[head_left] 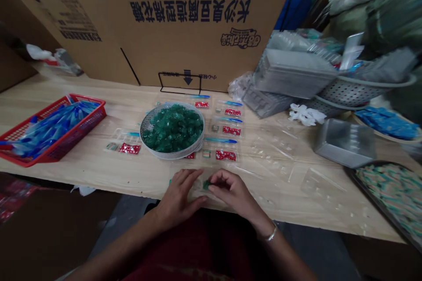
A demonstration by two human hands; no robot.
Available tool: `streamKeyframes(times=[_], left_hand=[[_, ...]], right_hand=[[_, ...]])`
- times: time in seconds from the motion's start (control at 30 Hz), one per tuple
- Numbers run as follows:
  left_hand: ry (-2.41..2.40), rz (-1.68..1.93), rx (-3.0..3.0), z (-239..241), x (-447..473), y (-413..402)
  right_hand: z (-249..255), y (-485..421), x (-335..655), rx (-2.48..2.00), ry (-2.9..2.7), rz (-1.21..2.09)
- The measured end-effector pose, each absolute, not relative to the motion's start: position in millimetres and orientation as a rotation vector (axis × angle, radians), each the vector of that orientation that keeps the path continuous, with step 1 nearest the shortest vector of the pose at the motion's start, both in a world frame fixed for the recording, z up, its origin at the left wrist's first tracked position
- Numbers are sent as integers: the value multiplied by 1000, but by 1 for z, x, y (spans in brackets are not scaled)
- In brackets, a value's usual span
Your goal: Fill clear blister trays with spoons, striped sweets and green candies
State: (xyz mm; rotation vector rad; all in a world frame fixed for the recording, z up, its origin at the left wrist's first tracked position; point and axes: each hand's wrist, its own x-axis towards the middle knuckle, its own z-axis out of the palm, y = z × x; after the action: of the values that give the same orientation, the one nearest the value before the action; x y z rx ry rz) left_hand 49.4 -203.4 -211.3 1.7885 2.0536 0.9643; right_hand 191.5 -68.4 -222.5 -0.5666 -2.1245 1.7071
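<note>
At the table's front edge, my right hand (pixel 231 191) pinches a small dark green piece (pixel 206 185) between thumb and fingertips. Beside it my left hand (pixel 180 194) lies over a clear plastic tray (pixel 198 189), fingers stretched out and apart from the thumb. Just beyond my hands stands a round white strainer basket (pixel 171 154), heaped with green, shiny small pieces (pixel 176 127). Around the basket lie several clear trays holding a red packet (pixel 226 155), a blue stick-like item (pixel 220 140) and a small striped piece (pixel 206 153).
A red basket (pixel 56 151) of blue items stands left. Behind rises a large cardboard box (pixel 184 48). Empty clear trays (pixel 273 145) lie to the right, near stacked plastic trays (pixel 293 74), a grey basket (pixel 369 85) and a dark tray (pixel 365 189) of striped pieces.
</note>
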Motion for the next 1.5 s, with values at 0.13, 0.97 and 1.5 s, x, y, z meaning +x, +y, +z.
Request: streamKeyframes(times=[0.13,0.97,1.5], left_hand=[[2102,608,1797,-224,34,-211],[2110,575,1936,-230,12,-227],[2131,667,1887,-233,10,-227]], right_hand=[[-234,-64,195,-375,-2540,1038],[-235,-81,173,-233,-2555,977],[-241,-88,157,-207,-2602,881]])
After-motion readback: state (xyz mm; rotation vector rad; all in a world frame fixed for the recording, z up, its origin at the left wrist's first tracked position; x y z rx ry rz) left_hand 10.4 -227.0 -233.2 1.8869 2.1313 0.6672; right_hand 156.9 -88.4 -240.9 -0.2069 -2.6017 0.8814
